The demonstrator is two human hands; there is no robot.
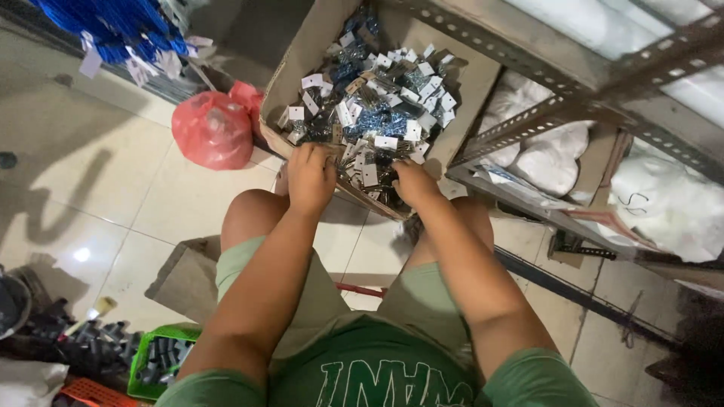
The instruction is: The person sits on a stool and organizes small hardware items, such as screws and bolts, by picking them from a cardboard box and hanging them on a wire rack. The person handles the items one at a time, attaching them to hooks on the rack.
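A cardboard box (pixel 298 56) stands on the tiled floor in front of my knees, filled with several small packets of metal parts with white cards (pixel 385 105). My left hand (pixel 309 177) reaches over the near rim of the box, its fingers curled down into the packets. My right hand (pixel 413 181) rests at the same rim a little to the right, its fingers also buried among the packets. Whether either hand grips a packet is hidden by the fingers and the pile.
A red plastic bag (pixel 213 128) lies left of the box. A slotted metal shelf (pixel 573 113) with white sacks (pixel 547 162) stands at the right. A green basket (pixel 154 362) of dark parts sits at lower left, blue items (pixel 113 26) hang at top left.
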